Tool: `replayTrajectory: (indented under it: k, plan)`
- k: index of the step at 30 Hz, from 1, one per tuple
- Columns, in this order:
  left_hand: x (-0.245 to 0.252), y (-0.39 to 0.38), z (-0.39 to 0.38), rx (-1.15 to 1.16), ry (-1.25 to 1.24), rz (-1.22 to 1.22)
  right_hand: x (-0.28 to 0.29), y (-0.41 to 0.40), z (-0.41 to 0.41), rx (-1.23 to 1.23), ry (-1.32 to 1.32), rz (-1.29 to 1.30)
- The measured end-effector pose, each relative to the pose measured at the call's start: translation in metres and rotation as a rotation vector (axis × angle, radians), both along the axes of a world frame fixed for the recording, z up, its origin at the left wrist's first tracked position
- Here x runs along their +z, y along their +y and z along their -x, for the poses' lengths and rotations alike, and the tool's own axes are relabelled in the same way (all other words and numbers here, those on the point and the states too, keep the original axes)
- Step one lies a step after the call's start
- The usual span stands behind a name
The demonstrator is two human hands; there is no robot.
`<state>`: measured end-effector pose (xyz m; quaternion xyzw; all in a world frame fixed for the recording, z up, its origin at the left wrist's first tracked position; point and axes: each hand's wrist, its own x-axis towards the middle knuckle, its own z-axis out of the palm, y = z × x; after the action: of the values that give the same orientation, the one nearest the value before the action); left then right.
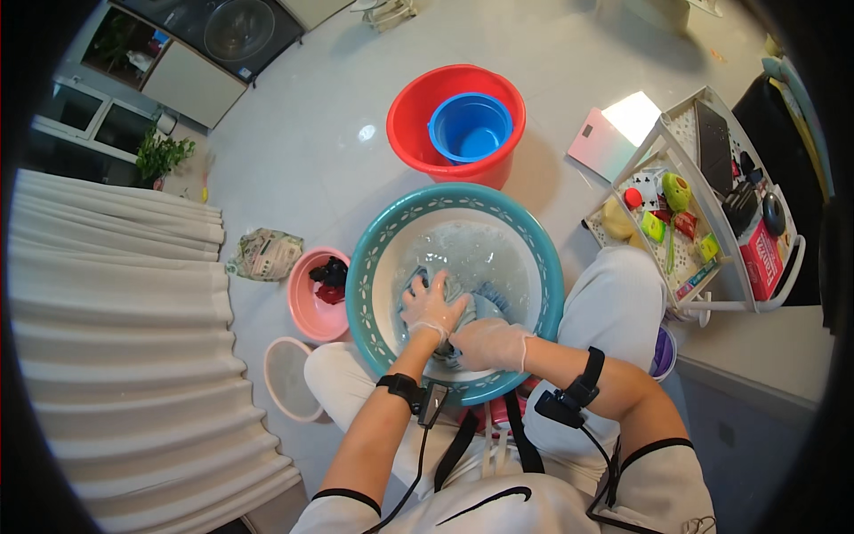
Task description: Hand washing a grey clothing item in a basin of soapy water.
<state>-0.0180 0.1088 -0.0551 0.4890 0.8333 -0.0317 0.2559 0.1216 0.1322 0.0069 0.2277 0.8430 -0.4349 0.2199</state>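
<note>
A large teal-rimmed basin (456, 195) holds sudsy water, with wet blue-grey cloth (489, 306) in its lower half. My left hand (430, 307), in a thin clear glove, lies on the cloth with its fingers spread and slightly bent. Close beside it on the right, my right hand (490, 344), gloved the same way, is curled with its knuckles up, shut on part of the cloth near the basin's lower rim. Its fingertips are hidden beneath the hand.
Beyond the basin, a red tub (408, 127) holds a blue bucket (470, 127). At left are a pink basin (319, 322) with dark and red cloth, a crumpled plastic bag (267, 254) and a pale round container (291, 379). A loaded white cart (714, 170) and a pink scale (600, 143) stand at right.
</note>
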Motion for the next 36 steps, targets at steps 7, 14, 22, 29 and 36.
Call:
replayTrajectory:
  k: [7, 14, 22, 29, 36]
  plan:
    - [-0.028, 0.008, 0.012, -0.045, 0.09, -0.177, 0.014, 0.023, -0.008, -0.103, 0.026, -0.214]
    - [-0.045, -0.005, 0.043, -0.054, -0.086, -0.476, 0.008, 0.035, -0.007, -0.241, 0.043, -0.369]
    - [0.044, -0.047, -0.011, -0.473, -0.145, -0.828, -0.039, 0.043, 0.007, -0.774, 0.685, -0.058]
    - [0.055, -0.087, -0.008, -0.224, -0.327, -0.936, -0.023, 0.014, 0.0, -0.426, 0.54, 0.06]
    - [0.007, -0.073, -0.021, -0.33, -0.25, -0.532, 0.044, 0.046, -0.028, 0.018, 0.104, 0.086]
